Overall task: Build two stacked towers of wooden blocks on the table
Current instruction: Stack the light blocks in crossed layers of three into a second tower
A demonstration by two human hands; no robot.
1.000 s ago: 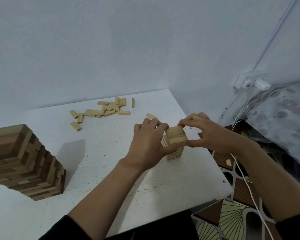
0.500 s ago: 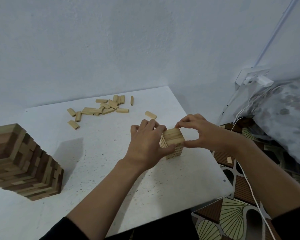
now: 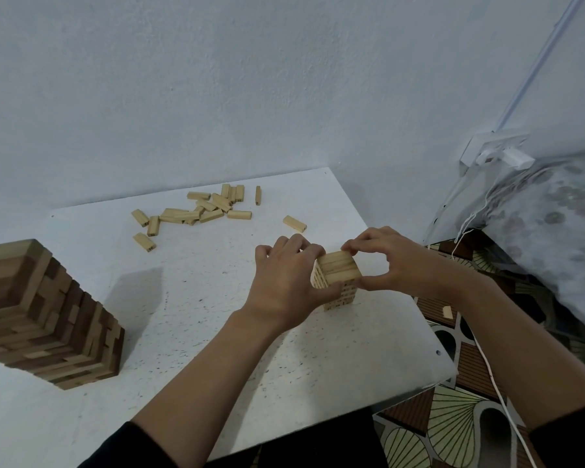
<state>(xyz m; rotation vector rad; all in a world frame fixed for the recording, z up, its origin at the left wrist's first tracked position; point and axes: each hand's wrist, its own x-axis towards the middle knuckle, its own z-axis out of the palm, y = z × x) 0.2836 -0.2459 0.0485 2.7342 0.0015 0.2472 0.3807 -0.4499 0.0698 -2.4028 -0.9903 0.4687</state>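
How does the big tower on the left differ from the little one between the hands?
The large tower of mixed dark and light wooden blocks is far bulkier than the small pale wooden block tower. The large tower's sides look stepped; the small tower's look flush. The large tower stands untouched; the left hand and right hand grip the small tower. Both stand on the white table.

The large dark tower (image 3: pixel 48 319) is cut off by the frame's left edge, the left hand (image 3: pixel 284 282) hides the left side of the small tower (image 3: pixel 338 269), the right hand (image 3: pixel 395 261) covers its far right corner, and the marks on the loose blocks (image 3: pixel 211 216) are too small to read.
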